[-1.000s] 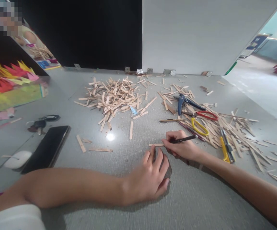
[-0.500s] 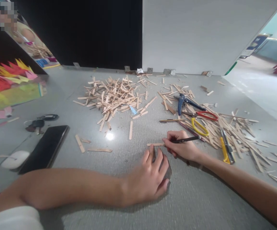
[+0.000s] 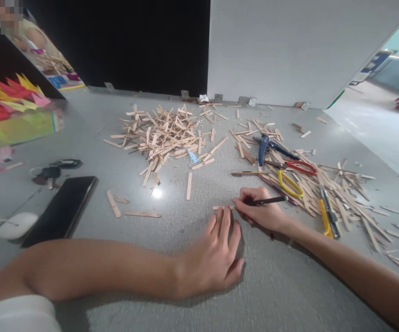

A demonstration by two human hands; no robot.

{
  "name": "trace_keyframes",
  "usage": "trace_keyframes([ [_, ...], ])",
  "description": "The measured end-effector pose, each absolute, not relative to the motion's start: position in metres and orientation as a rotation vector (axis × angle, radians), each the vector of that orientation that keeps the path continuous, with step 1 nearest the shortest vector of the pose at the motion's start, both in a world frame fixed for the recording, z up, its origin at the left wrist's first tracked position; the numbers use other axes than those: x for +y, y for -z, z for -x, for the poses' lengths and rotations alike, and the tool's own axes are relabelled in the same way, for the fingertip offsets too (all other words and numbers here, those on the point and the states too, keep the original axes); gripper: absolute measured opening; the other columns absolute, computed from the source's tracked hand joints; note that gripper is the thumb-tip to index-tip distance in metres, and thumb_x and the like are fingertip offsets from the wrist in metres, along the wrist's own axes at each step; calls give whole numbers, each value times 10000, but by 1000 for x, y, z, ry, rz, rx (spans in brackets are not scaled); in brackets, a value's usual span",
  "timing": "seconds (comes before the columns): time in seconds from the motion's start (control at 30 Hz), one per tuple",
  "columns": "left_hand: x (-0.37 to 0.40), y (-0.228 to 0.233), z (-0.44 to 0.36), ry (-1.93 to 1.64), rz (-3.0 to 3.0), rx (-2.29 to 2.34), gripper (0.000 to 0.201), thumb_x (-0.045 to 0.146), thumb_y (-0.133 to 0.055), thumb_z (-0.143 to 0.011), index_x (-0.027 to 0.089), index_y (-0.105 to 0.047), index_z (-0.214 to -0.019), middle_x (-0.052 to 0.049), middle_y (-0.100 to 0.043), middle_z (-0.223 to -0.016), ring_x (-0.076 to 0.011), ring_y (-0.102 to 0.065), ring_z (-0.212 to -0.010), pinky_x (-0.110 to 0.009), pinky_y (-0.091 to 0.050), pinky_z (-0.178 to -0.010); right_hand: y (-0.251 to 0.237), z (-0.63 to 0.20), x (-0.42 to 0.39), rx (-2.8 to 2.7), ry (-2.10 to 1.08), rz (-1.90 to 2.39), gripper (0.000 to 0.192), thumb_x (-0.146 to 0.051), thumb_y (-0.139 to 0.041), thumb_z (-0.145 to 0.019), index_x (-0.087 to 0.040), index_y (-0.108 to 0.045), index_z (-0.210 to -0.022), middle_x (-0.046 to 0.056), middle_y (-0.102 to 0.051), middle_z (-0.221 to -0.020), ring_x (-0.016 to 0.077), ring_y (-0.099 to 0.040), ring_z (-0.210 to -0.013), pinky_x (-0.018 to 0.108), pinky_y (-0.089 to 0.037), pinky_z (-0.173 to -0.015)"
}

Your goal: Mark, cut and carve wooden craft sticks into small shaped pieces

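Observation:
My right hand [image 3: 260, 210] grips a dark pen [image 3: 268, 200], its tip down on a short wooden stick [image 3: 217, 208] lying flat on the grey table [image 3: 282, 286]. My left hand [image 3: 215, 256] lies palm down just in front of that stick, fingertips pressing on it; the stick's middle is hidden by the fingers. Both forearms rest on the table.
A heap of wooden sticks [image 3: 161, 136] lies at the back, another heap [image 3: 337, 191] at the right with blue pliers [image 3: 262, 147], red and yellow scissors [image 3: 291, 177] and a yellow cutter [image 3: 327, 212]. A black phone [image 3: 61, 210], a white mouse [image 3: 14, 226], keys [image 3: 52, 171] and coloured paper [image 3: 6, 103] lie left. A person sits far left.
My left fingers have slid forward a little onto the stick. The right hand and pen have barely moved. The view has shifted slightly.

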State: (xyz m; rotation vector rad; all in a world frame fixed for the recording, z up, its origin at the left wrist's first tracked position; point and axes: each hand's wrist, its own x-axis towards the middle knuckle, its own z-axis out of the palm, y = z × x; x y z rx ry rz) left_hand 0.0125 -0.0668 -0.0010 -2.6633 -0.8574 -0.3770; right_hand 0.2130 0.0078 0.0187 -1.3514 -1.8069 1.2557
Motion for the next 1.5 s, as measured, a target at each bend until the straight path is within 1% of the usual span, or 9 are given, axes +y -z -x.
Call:
trace_keyframes([
  [0.07,-67,2,-13,382,2644,-863,698,542,-441,-1028,-71,-623,-1308,-377,-713,-1304,-473,-695,-1253,-519,-409,-1109,-18,-213,8,-1792,-1271,1350,468,-526,-734,-902,-237,-502,-615,-54,-529,-449,82,-460,-357,211,-330,-384],
  [0.4,-68,6,-13,421,2628,-879,684,536,-390,-1040,-44,-620,-1321,-362,-724,-1302,-459,-715,-1244,-514,-395,-1142,-17,-213,8,-1805,-1256,1350,480,-552,-720,-908,-237,-503,-619,-60,-511,-439,83,-451,-348,205,-332,-372],
  [0.7,-69,6,-14,448,2631,-894,658,525,-413,-1030,-34,-617,-1310,-371,-722,-1294,-469,-722,-1235,-507,-410,-1134,-16,-212,8,-1831,-1218,1323,464,-494,-709,-919,-235,-497,-598,-59,-503,-425,77,-440,-342,205,-319,-379],
  [0.87,-68,6,-12,392,2680,-908,710,548,-396,-1044,-55,-601,-1357,-378,-696,-1341,-482,-689,-1280,-530,-405,-1139,-17,-213,8,-1851,-1201,1309,456,-482,-701,-925,-233,-504,-598,-54,-508,-424,78,-440,-349,209,-316,-387],
  [1.07,-68,7,-11,332,2759,-930,734,547,-389,-1053,-73,-582,-1395,-400,-655,-1390,-513,-656,-1314,-589,-414,-1139,-19,-212,9,-1907,-1175,1272,444,-440,-681,-930,-234,-494,-584,-52,-497,-404,78,-423,-365,214,-313,-406],
  [1.2,-68,10,-12,298,2797,-935,747,532,-351,-1068,-91,-546,-1431,-414,-633,-1412,-504,-640,-1345,-588,-421,-1143,-18,-213,9,-1900,-1175,1275,463,-465,-686,-931,-233,-496,-578,-53,-493,-402,75,-418,-361,215,-305,-403],
  [1.3,-67,10,-11,271,2801,-938,751,534,-336,-1073,-81,-532,-1457,-395,-643,-1416,-488,-635,-1362,-581,-425,-1149,-16,-214,8,-1863,-1188,1292,484,-504,-703,-927,-234,-497,-582,-51,-509,-416,76,-426,-360,212,-306,-398],
  [1.4,-67,8,-11,268,2813,-923,754,541,-357,-1069,-78,-538,-1459,-383,-656,-1409,-477,-640,-1358,-571,-427,-1153,-14,-214,8,-1780,-1244,1307,483,-539,-716,-915,-234,-511,-601,-43,-543,-452,81,-450,-358,208,-307,-376],
  [1.5,-67,7,-11,304,2810,-922,758,550,-393,-1058,-87,-552,-1437,-396,-654,-1400,-488,-642,-1351,-562,-429,-1152,-13,-213,7,-1754,-1268,1320,479,-542,-733,-901,-234,-518,-604,-52,-521,-440,81,-441,-348,204,-288,-357],
])
